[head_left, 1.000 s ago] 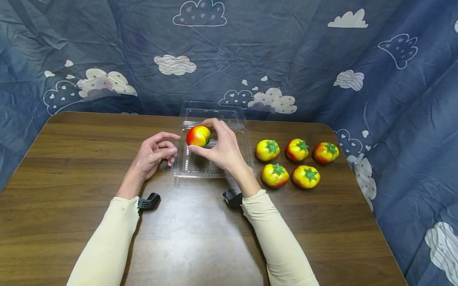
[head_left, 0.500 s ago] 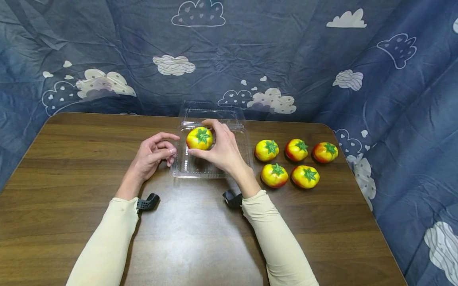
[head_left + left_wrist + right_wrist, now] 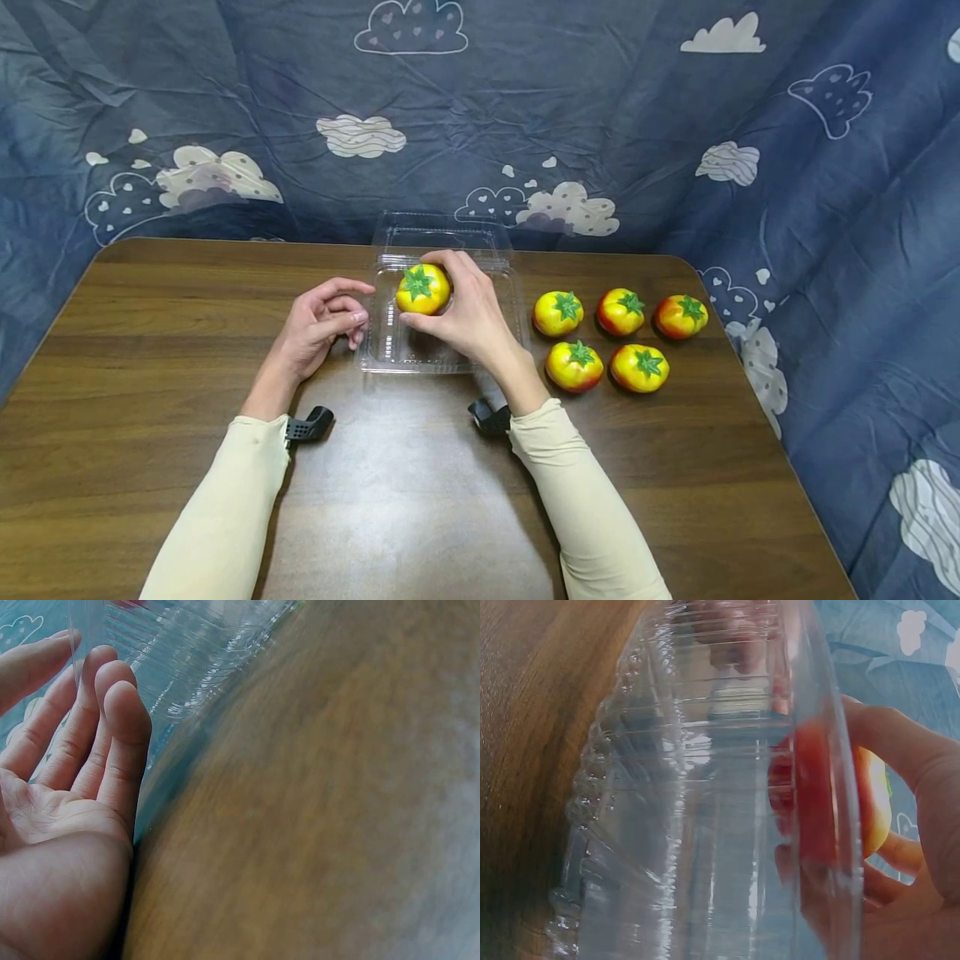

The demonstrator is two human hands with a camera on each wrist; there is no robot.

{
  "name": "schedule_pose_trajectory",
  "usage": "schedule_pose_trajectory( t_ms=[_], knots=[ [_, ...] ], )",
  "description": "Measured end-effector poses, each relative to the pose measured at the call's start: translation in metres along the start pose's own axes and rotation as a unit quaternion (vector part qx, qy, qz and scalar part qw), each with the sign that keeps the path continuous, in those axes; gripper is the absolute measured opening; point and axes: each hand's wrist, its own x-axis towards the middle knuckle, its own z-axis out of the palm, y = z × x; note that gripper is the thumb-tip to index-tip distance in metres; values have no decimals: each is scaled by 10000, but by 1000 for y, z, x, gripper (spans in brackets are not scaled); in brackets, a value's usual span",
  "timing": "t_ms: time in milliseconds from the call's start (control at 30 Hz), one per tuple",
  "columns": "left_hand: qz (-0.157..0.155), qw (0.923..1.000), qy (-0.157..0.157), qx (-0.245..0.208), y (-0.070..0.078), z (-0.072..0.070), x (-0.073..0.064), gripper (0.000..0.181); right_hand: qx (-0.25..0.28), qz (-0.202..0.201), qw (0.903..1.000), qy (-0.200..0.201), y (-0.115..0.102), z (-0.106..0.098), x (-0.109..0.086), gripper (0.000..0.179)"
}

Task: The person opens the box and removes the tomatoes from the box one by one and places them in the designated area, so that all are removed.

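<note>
My right hand (image 3: pixel 471 315) holds a glossy yellow-and-red tomato-like fruit (image 3: pixel 429 293) between thumb and fingers, over the clear plastic clamshell box (image 3: pixel 378 360). Its green star-shaped leaf cap faces up toward the head camera. Through the clear box wall (image 3: pixel 821 787) in the right wrist view, the red underside of the fruit shows. Along the box's left rim is my left hand (image 3: pixel 318 329), with relaxed, slightly bent fingers. Its fingertips come right up to the clear plastic edge (image 3: pixel 88 630) in the left wrist view. The box lid (image 3: pixel 442 232) stands raised at the back.
Several similar fruits sit right of the box in two rows, the nearest being a yellow fruit (image 3: pixel 558 313) at back and another fruit (image 3: pixel 574 367) in front. They rest on a brown wooden table (image 3: pixel 420 500). A blue cloud-patterned curtain (image 3: pixel 480 100) hangs behind and along the right side.
The fruit in my right hand has turned: first its red side showed, then the green leaf cap came round to face up. It has shifted slightly right. The left hand has stayed still.
</note>
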Motion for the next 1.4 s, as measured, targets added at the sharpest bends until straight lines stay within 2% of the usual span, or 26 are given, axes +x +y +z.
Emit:
schedule_pose_trajectory(
  t_ms=[300,500,667,1000,1167,1400],
  knots=[
    [45,10000,3,-12,-1,2,0,33,-30,73,10000,-19,-6,-19,-3,74],
    [123,9996,-133,-199,-1,2,1,32,-180,178,9997,59,-4,-37,-11,74],
    [167,9998,-63,-95,-2,2,0,33,-233,268,9992,181,0,-52,-20,74],
    [96,9997,-186,-135,1,-1,-1,34,-569,807,9945,337,16,-95,-57,74],
    [75,9999,-110,-73,0,0,-2,34,-911,1243,9873,390,30,-119,-78,76],
    [126,9997,-180,-142,-1,1,-2,34,-1034,1594,9798,625,50,-156,-103,73]
  ],
)
